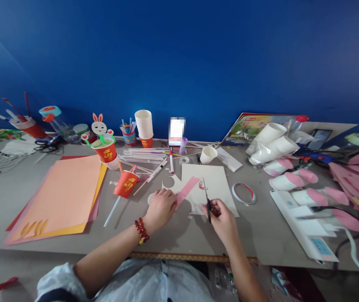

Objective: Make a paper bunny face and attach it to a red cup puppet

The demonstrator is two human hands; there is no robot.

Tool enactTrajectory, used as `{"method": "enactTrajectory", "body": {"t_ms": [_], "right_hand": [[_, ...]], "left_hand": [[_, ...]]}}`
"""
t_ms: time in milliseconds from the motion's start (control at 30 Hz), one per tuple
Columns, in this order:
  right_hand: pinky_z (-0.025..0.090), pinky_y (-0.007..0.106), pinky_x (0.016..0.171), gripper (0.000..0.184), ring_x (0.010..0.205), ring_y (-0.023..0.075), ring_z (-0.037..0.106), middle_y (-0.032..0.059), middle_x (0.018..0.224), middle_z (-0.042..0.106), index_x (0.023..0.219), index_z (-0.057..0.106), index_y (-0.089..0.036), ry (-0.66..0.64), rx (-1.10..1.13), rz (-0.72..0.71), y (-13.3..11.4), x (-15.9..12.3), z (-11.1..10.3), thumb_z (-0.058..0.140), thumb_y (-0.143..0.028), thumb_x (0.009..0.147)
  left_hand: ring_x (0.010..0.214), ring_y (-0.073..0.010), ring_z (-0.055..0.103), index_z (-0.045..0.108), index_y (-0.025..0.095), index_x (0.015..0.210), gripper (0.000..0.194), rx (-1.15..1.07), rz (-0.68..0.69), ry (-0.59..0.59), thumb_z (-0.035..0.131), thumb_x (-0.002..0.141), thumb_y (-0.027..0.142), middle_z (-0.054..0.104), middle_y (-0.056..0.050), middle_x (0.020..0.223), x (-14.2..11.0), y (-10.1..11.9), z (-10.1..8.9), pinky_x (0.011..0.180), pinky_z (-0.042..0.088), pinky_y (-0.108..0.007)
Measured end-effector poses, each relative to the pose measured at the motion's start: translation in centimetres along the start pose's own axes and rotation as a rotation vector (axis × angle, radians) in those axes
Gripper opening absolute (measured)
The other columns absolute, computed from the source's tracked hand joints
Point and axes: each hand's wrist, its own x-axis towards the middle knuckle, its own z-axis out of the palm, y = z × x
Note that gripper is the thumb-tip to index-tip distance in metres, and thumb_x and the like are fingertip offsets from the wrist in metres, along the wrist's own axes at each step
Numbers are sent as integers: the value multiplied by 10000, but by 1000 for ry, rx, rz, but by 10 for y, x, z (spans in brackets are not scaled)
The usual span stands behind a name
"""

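My right hand (223,220) grips a pair of scissors (209,205) with black handles, its blades pointing away from me over a white sheet (218,176). A small red leaf-like outline (202,186) is drawn on that sheet near the blades. My left hand (163,205) wears a red bead bracelet, and its fingers close over the lower end of a pink paper strip (188,189). The strip slants across the white sheet, whose left side has rounded cut-outs. Part of the strip's end is hidden under my fingers.
Left stand coloured paper sheets (69,193), a tilted red paper cup (127,183) on a straw and a rabbit-decorated cup (107,153). Straws (144,155), stacked white cups (143,121) and a marker (171,161) lie behind. Right are a tape roll (244,193) and a power strip (305,226).
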Motion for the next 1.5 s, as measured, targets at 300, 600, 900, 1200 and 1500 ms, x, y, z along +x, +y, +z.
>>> {"method": "enactTrajectory", "body": {"t_ms": [300,600,900,1200,1500], "right_hand": [[481,286,543,309,564,156,571,79,1007,749,939,558,-236,62,-3,-7,0,80,3,685,-431,736],[460,295,650,251,799,230,687,35,909,733,938,504,-250,62,-225,0,-14,110,25,627,-285,722],[406,267,591,307,665,176,643,22,980,727,959,523,-251,-15,-223,-11,-15,111,17,669,-277,690],[456,271,594,254,661,167,627,30,895,698,917,528,-232,-44,-63,-5,-10,116,13,625,-271,686],[393,200,463,314,597,110,546,-16,769,620,875,539,-197,-316,447,38,-57,100,-28,712,-241,617]], "left_hand": [[974,-228,601,630,191,871,110,-35,-13,19,528,912,190,668,-58,988,-1,1,-1,851,422,-347],[966,-219,600,629,187,889,111,-72,-5,40,522,917,197,667,-66,1001,-3,-2,3,862,429,-339],[957,-221,605,632,191,869,99,-128,-16,42,540,885,160,676,-68,970,-3,-3,0,863,431,-338],[906,-211,630,636,189,819,103,-262,-19,103,557,884,171,693,-48,898,-4,-6,-7,838,437,-332],[1013,-217,622,664,174,846,114,-800,24,305,597,894,253,636,-102,1111,7,8,-55,485,384,-195]]}}
